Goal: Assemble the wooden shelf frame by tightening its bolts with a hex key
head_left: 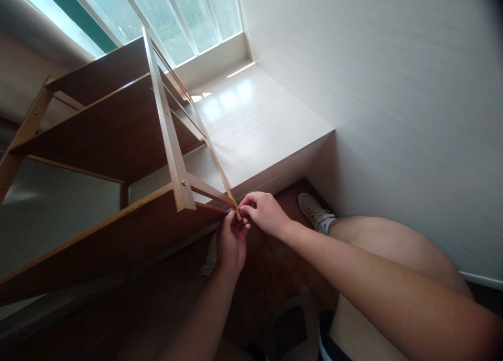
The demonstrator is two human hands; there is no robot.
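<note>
Wooden shelf unit (106, 130) tilted beside the pale platform (259, 120), perhaps shifting if bumped; slim leg (217, 164), end pinched in the left hand (232, 243); pinched there in the right hand (265, 211), a tiny unidentifiable piece (238, 208), possibly dropped through a loose grip.

Slim post (216, 159) of smooth wood that I pinched, metal screw head (184, 183) that glinted left of my grip, satiny wooden shelf boards (113, 128) farther left, ledge (255, 120) that gleamed glossy beyond, wood-look floor (267, 266) below.
</note>
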